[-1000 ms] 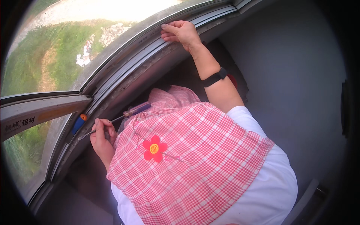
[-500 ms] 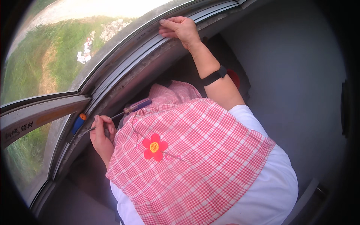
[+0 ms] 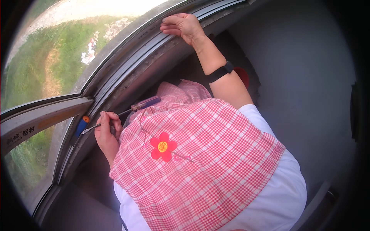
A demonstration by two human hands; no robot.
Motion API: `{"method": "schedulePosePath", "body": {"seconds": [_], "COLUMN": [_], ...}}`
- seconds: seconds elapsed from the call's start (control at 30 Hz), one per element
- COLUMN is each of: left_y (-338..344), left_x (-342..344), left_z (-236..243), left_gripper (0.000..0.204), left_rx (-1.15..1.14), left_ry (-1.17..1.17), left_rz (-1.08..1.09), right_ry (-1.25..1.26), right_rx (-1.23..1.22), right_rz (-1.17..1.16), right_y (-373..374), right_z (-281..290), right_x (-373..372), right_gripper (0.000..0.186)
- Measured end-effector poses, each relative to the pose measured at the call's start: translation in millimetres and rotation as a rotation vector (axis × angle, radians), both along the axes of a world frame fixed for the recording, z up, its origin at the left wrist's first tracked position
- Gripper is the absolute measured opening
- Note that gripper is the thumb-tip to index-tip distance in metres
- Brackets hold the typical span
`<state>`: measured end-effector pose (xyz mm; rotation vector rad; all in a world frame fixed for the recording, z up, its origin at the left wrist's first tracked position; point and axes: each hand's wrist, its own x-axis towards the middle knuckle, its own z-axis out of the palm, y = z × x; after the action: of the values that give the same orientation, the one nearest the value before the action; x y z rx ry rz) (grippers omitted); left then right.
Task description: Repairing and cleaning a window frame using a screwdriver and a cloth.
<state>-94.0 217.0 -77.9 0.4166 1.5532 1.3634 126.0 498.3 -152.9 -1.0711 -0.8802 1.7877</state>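
Observation:
My left hand [image 3: 106, 133] is closed around the thin metal shaft of a screwdriver [image 3: 147, 102]. Its purplish handle points right, over the apron, and its tip lies by the window frame at the left. Higher up, my right hand [image 3: 185, 27] is over the window track [image 3: 148, 47], with thumb and fingers drawn together. Whatever those fingertips may pinch is too small or hidden to make out. Close to the screwdriver tip, a tool handle [image 3: 82, 125] in blue and orange rests against the frame.
A sliding window sash [image 3: 46, 113] crosses the track at the left. Grass [image 3: 29, 73] and scattered litter show outside. A checked red-and-white apron [image 3: 208, 154] covers my front. Behind my right arm is a red round object [image 3: 241, 77], partly hidden. A grey surface [image 3: 304, 84] fills the right.
My right hand has shifted slightly up and left along the track. The screwdriver in my left hand has moved a little up and to the right. The blue and orange handle stays put.

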Motion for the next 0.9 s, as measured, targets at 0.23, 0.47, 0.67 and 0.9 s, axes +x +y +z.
{"method": "schedulePosePath", "body": {"seconds": [0.23, 0.47, 0.67, 0.9], "left_y": [8.1, 11.5, 13.4, 11.3], "left_x": [16.8, 42.0, 51.8, 47.3], "left_z": [7.5, 16.8, 15.8, 16.9], "left_gripper": [0.032, 0.033, 0.033, 0.033], "left_rx": [-0.012, -0.055, -0.012, -0.017], "left_ry": [-0.021, 0.007, -0.018, -0.002], "left_rz": [-0.018, -0.014, -0.032, -0.02], "right_ry": [-0.033, 0.037, -0.019, -0.006], "right_rx": [0.081, 0.026, 0.093, 0.086], "right_rz": [0.014, -0.155, -0.267, -0.262], "right_y": [-0.4, -2.9, -0.7, -3.9], "right_z": [4.6, 8.3, 19.3, 24.0], "right_x": [24.9, 54.6, 74.5, 72.9], "right_gripper": [0.021, 0.024, 0.022, 0.022]}}
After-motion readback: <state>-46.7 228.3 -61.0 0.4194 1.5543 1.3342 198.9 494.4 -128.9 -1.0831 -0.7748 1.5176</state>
